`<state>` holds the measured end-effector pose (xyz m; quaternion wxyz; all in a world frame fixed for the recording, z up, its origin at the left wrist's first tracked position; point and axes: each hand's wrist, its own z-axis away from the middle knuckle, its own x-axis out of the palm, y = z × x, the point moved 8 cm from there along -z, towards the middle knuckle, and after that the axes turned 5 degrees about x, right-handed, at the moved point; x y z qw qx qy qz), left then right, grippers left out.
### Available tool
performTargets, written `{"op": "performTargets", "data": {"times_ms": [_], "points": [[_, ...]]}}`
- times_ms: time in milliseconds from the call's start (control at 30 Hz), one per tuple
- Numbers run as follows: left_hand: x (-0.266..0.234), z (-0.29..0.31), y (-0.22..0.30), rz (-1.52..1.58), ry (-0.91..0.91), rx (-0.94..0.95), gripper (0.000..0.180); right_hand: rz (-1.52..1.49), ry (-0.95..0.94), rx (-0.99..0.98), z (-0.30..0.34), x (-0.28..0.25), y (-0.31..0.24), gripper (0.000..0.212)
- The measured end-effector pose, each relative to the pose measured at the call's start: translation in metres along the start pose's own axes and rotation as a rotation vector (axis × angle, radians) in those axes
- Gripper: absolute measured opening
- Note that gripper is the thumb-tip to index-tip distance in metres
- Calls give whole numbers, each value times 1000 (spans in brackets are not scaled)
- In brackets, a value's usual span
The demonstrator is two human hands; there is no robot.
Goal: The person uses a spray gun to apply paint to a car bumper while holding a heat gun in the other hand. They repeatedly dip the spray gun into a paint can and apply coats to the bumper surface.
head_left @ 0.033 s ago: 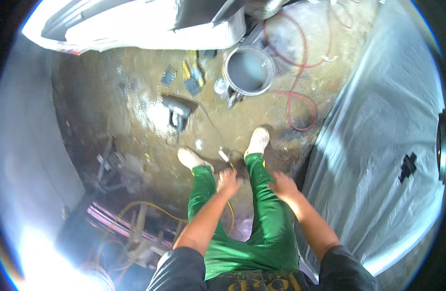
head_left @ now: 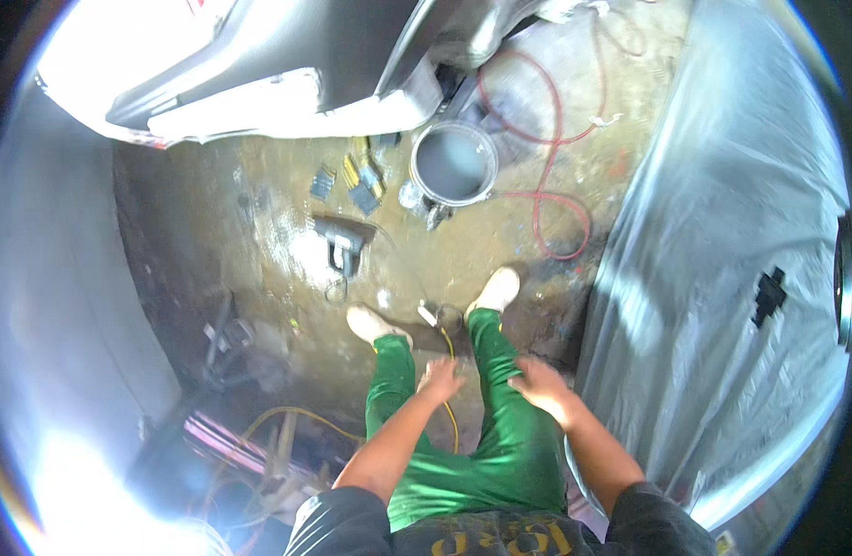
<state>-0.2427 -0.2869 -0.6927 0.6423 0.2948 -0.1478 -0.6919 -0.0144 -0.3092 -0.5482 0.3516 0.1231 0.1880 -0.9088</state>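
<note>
Both hands hang free between and over my legs, and I see nothing in either. My left hand (head_left: 440, 381) is beside the left leg of my green trousers (head_left: 392, 394), its fingers loosely apart. My right hand (head_left: 543, 385) is at the right trouser leg, its fingers stretched inward. On the wet floor beyond my feet lies a dark gun-shaped power tool (head_left: 340, 244) with a cord. A white connector (head_left: 428, 315) on a yellow cable (head_left: 450, 357) lies between my shoes.
A bucket (head_left: 454, 164) of cloudy grey liquid stands ahead, near sanding blocks or pads (head_left: 363, 195) and a red hose (head_left: 558, 120). A white vehicle panel (head_left: 361, 111) is at the far side. Plastic sheeting (head_left: 686, 306) covers something at right. A stand (head_left: 224, 347) is at left.
The floor items and vehicle panel sit lower in the picture as my view tilts and turns slightly. Both hands remain empty near my legs.
</note>
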Motion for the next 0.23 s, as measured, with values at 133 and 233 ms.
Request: {"op": "performTargets", "data": {"times_ms": [133,233], "points": [[-109,114,92,-100,-70,-58,45,-636,-135,-181,183,-134,-43,49],[-184,157,102,-216,210,-148,52,-905,-96,-526,322,-239,-22,47]]}}
